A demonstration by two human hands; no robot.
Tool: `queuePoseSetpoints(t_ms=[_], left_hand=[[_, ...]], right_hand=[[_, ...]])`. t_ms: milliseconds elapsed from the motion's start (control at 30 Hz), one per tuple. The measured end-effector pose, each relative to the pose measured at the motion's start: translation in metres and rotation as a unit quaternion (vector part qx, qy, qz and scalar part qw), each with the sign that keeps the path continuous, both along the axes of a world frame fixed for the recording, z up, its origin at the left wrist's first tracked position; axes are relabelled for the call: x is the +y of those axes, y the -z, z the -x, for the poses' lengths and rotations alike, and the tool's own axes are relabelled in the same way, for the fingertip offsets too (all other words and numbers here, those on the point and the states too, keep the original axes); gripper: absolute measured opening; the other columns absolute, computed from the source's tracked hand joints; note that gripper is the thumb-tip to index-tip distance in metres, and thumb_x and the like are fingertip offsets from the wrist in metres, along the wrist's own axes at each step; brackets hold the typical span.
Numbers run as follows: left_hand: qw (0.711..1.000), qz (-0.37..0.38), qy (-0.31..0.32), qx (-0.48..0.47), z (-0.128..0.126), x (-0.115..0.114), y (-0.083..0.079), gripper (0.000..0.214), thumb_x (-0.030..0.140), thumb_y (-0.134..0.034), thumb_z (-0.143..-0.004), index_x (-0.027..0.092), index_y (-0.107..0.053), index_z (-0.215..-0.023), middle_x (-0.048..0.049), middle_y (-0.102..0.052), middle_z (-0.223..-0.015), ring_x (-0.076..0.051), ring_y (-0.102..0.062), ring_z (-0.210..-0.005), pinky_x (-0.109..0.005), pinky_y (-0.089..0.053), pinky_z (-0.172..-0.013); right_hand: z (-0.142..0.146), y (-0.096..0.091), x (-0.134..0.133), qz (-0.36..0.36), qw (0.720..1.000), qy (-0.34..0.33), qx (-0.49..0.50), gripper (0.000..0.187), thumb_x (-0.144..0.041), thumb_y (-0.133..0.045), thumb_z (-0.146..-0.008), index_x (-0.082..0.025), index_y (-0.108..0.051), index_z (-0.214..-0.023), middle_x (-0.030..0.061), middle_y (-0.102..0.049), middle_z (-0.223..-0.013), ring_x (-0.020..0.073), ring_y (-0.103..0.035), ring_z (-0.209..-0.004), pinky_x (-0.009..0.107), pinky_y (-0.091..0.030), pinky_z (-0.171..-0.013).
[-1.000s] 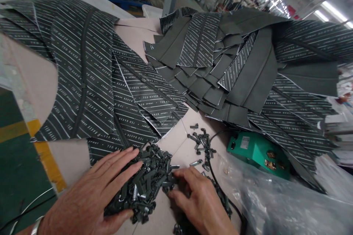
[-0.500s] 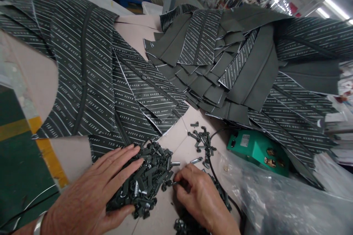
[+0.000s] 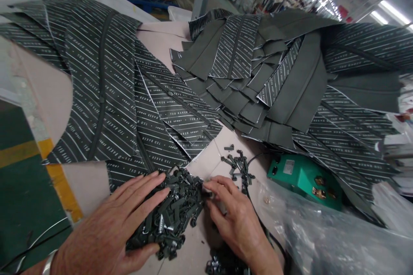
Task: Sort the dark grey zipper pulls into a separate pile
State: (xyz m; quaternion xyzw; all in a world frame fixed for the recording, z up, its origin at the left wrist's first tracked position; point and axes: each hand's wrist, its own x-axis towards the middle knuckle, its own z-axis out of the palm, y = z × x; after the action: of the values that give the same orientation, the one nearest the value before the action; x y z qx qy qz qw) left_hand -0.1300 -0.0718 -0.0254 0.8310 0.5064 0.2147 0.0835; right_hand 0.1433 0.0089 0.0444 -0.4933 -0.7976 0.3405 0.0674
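A heap of small dark zipper pulls (image 3: 176, 206), some with shiny metal parts, lies on the pale tabletop. My left hand (image 3: 109, 219) rests against the heap's left side, fingers stretched out and thumb spread below. At the heap's right edge is my right hand (image 3: 237, 219), thumb and forefinger curled about a small dark piece that looks like a zipper pull; the fingers partly hide it. A few loose zipper pulls (image 3: 237, 165) are scattered beyond that hand. Another dark cluster of pulls (image 3: 222, 262) sits beneath its wrist, mostly covered.
Striped dark fabric panels with zips (image 3: 100, 77) spread across the left. A pile of dark grey panels (image 3: 245, 90) fills the back right. A green device (image 3: 303, 180) with a black cable stands at right, beside a clear plastic bag (image 3: 322, 236).
My right hand has moved slightly up, its fingertips now against the heap's right edge. The metal pull that lay near its fingers no longer shows. My left hand stays by the heap.
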Motion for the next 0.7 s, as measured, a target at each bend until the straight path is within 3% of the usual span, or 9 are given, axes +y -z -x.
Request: queuePoseSetpoints(t_ms=[167, 400, 567, 700], left_hand=[[1.000, 0.001, 0.006, -0.001, 0.002, 0.000, -0.002, 0.071, 0.037, -0.065, -0.080, 0.019, -0.048, -0.147, -0.0079, -0.040, -0.160, -0.031, -0.044, -0.142, -0.044, -0.033, -0.119], [1.000, 0.015, 0.001, 0.001, 0.001, -0.002, -0.001, 0.073, 0.035, -0.065, -0.080, 0.021, -0.045, -0.149, -0.0070, -0.037, -0.162, -0.031, -0.042, -0.142, -0.047, -0.037, -0.116], [1.000, 0.017, -0.001, 0.002, -0.001, -0.002, -0.001, 0.072, 0.035, -0.064, -0.080, 0.021, -0.045, -0.148, -0.0058, -0.038, -0.162, -0.030, -0.042, -0.143, -0.044, -0.034, -0.119], [1.000, 0.026, 0.008, 0.006, 0.000, 0.000, -0.002, 0.072, 0.035, -0.065, -0.081, 0.020, -0.045, -0.148, -0.0064, -0.036, -0.163, -0.030, -0.040, -0.144, -0.043, -0.030, -0.120]], right_hand=[[0.011, 0.003, 0.006, 0.012, 0.996, -0.047, -0.070, 0.034, -0.005, -0.053, -0.090, -0.025, -0.065, -0.115, 0.0046, -0.067, -0.105, 0.0215, -0.066, -0.097, 0.037, -0.055, -0.087], [-0.003, -0.002, 0.006, 0.063, 0.991, -0.021, -0.116, 0.025, -0.006, -0.051, -0.091, -0.022, -0.068, -0.097, 0.0021, -0.067, -0.093, 0.0179, -0.065, -0.086, 0.031, -0.051, -0.079], [-0.003, -0.004, 0.005, 0.111, 0.989, 0.082, -0.053, 0.018, -0.015, -0.052, -0.092, -0.024, -0.062, -0.104, -0.0009, -0.069, -0.089, 0.0160, -0.065, -0.078, 0.030, -0.050, -0.075], [0.006, -0.002, 0.004, 0.084, 0.992, 0.055, -0.078, 0.036, -0.020, -0.064, -0.088, -0.028, -0.061, -0.122, 0.0010, -0.067, -0.099, 0.0202, -0.065, -0.087, 0.034, -0.050, -0.082]])
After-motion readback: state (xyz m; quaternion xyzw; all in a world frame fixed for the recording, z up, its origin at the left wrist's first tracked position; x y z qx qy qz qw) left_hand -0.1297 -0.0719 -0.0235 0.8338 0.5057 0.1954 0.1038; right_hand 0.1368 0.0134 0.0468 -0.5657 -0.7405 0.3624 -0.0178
